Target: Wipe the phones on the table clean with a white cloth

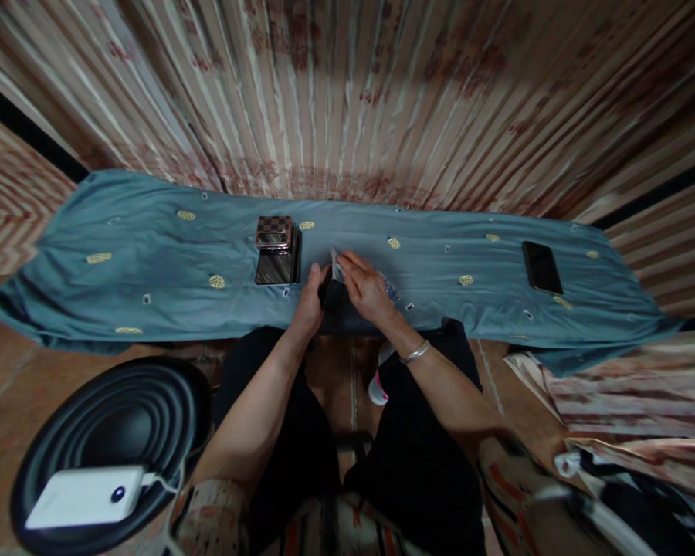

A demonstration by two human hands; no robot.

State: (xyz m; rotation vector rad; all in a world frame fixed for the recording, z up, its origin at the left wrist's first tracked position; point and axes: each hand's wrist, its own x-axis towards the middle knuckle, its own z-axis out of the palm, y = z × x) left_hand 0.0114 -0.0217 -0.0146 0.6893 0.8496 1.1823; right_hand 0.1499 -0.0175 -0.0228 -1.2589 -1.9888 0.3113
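Observation:
My left hand [310,300] is closed round a dark flat object [334,296], thumb up along its near side; its kind is hard to make out, a wallet or a phone case perhaps. My right hand [366,287] presses its fingers against a thin pale piece [336,266] that stands up at the top of the dark object. Just beyond the right wrist, a small blue-and-white patterned thing [391,290] lies partly hidden on the cloth. Left of my hands, a checkered box [274,232] rests on the far end of a dark glossy flat item [275,268].
A teal cloth [434,301] covers the long narrow table. A black phone [542,267] lies at its right. Pleated curtains [347,116] hang behind. On the lower left, a white power bank [86,496] with a cable sits on a round black stool [116,417].

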